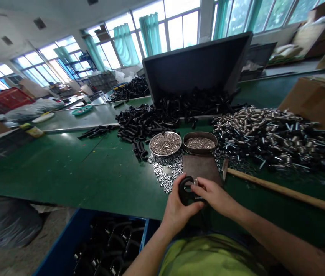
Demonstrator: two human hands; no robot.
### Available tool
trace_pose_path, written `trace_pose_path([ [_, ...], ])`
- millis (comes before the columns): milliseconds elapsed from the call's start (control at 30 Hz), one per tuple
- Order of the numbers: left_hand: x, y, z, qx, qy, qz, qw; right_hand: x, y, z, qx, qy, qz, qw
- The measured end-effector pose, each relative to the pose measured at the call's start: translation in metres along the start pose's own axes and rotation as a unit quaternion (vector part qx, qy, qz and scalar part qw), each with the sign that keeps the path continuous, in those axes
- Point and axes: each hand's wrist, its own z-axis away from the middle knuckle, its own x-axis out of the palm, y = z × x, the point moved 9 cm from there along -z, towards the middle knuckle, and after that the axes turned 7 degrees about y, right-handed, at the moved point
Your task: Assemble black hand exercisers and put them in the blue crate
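Where the near edge of the green bench (107, 172) ends, blue crate (64, 239): filled with black assemblies (122, 238), below the edge.
Round dish (165, 155): heaped with small silvery pins (165, 143).
Left hand (176, 205): wrapped around a black curved part (182, 189), held near the near edge.
Grey bin (193, 69): tipped toward the far edge, black pieces (191, 103) heaped at its mouth.
Oval tin (199, 151): lined with tiny metal bits (199, 143).
Right hand (214, 196): closed on the part's right side, beside a silvery coil (196, 182).

Saw handle (182, 193) in left hand (176, 205), spring (196, 181) in right hand (214, 195), before plate (201, 168). Had tin (200, 151) behind plate, dish (165, 155) left of tin, nuts (165, 177) before dish. Logged hammer (280, 188) right of plate, parts heap (277, 138) behind hammer, crate (193, 69) behind tin.
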Motion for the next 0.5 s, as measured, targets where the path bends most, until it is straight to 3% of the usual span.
trace_pose_path([
  [67, -0.002, -0.003, 0.004, -0.002, 0.022, 0.014, 1.0, -0.005, -0.01, 0.005, -0.034, 0.054, 0.082, 0.995],
  [167, -0.002, -0.004, 0.007, 0.009, 0.022, 0.001, 1.0, -0.003, -0.022, 0.014, -0.093, 0.061, 0.203, 0.973],
  [300, 0.001, 0.0, 0.006, 0.031, -0.009, -0.03, 0.999, 0.012, -0.032, 0.025, -0.199, -0.007, 0.411, 0.89],
  [400, 0.011, 0.002, 0.001, 0.036, -0.059, -0.021, 0.997, 0.018, -0.024, 0.024, -0.193, -0.051, 0.486, 0.851],
  [500, 0.023, 0.0, -0.011, 0.027, -0.091, -0.004, 0.995, 0.007, -0.014, 0.012, -0.131, -0.024, 0.47, 0.872],
])
